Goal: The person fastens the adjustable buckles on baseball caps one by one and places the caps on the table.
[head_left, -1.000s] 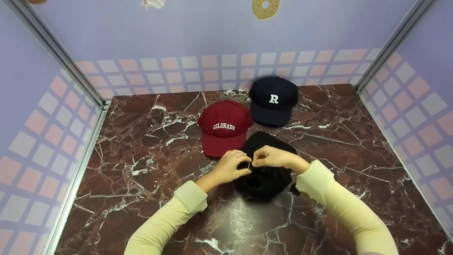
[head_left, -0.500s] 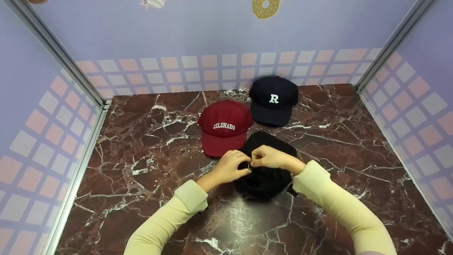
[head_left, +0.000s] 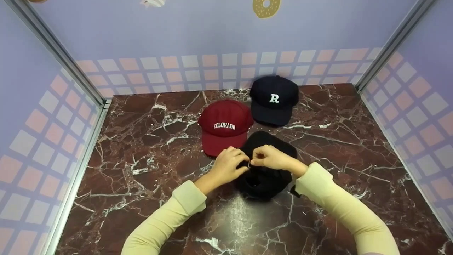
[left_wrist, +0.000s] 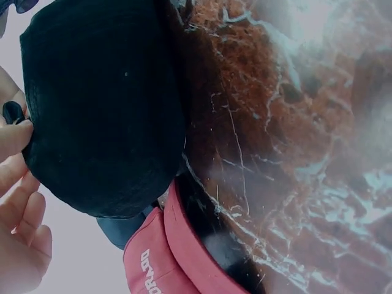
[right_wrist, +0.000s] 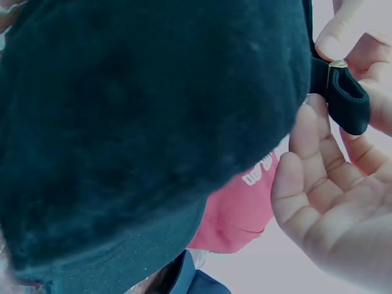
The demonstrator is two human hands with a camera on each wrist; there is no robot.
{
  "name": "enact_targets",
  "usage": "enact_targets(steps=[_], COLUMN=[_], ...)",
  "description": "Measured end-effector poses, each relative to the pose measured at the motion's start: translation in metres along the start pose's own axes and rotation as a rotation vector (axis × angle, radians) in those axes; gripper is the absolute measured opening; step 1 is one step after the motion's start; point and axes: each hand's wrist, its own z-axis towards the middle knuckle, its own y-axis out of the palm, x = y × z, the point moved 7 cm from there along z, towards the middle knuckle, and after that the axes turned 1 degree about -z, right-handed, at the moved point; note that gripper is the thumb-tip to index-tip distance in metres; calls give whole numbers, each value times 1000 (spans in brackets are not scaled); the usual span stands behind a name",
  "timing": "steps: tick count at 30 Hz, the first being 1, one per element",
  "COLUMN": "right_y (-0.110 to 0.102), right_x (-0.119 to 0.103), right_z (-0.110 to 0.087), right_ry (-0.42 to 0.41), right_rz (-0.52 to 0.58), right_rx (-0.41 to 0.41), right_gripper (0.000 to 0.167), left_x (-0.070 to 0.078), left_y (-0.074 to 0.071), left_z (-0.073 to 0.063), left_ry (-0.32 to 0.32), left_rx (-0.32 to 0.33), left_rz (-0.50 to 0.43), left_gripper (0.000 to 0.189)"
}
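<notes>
A black cap (head_left: 265, 184) lies in front of the person with the opening at its back turned toward them. My left hand (head_left: 228, 167) pinches the cap's strap from the left side, thumb apart from the fingers. From the right, my right hand (head_left: 271, 158) pinches the same strap between thumb and bent forefinger. In the right wrist view a small metal buckle (right_wrist: 337, 63) sits on the strap, whose free end (right_wrist: 349, 104) folds into a loop. The left wrist view shows the dark crown (left_wrist: 104, 110) filling much of the frame, with fingertips at its edge.
A red cap (head_left: 224, 120) lettered COLORADO sits just behind and left of the black one. Farther back, a navy cap (head_left: 274, 101) with a white R stands near the back wall. Patterned side walls enclose the dark red marbled table (head_left: 141, 212).
My right hand has shifted slightly left at the strap. My left hand has drawn back a little to the left. The caps stay in place.
</notes>
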Motion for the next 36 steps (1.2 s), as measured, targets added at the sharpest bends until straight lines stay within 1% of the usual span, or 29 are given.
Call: enact_targets(steps=[4, 7, 9, 13, 17, 19, 22, 24, 26, 28, 30, 32, 34, 36], right_y=[1, 1, 2, 6, 9, 10, 10, 10, 9, 8, 8, 8, 8, 8], right_x=[1, 0, 0, -1, -3, -4, -9, -12, -14, -15, -16, -16, -17, -17], right_z=[-1, 0, 0, 0, 1, 1, 0, -1, -1, -1, -1, -1, 0, 0], right_ry=[-10, -31, -48, -73, -94, -109, -133, -145, -151, -154, -157, -157, -155, -144], right_rz=[6, 17, 19, 6, -9, -42, -137, -198, -243, -263, -268, -268, -266, -270], right_rx=[31, 60, 72, 68, 57, 69, 113, 150, 183, 206, 215, 213, 202, 191], right_gripper=[14, 9, 9, 14, 19, 22, 25, 26, 25, 23, 21, 19, 18, 18], left_x=[3, 3, 1, -4, -8, -9, -11, -14, -17, -21, -25, -27, -28, -27], left_y=[-2, -2, -1, 0, 0, 2, 4, 6, 9, 11, 13, 14, 15, 15], left_z=[-2, -3, -2, -2, -2, -2, -2, -2, -2, -2, -3, -3, -2, -1], left_ry=[16, 10, -8, -61, -100, -118, -158, -192, -235, -285, -330, -357, -370, -369], left_rx=[26, 13, -4, -23, -21, -26, -56, -83, -108, -119, -125, -127, -136, -140], left_rz=[42, 28, -4, -108, -222, -264, -340, -419, -520, -614, -683, -717, -719, -703], left_gripper=[22, 21, 22, 24, 22, 22, 21, 21, 20, 19, 18, 16, 15, 15])
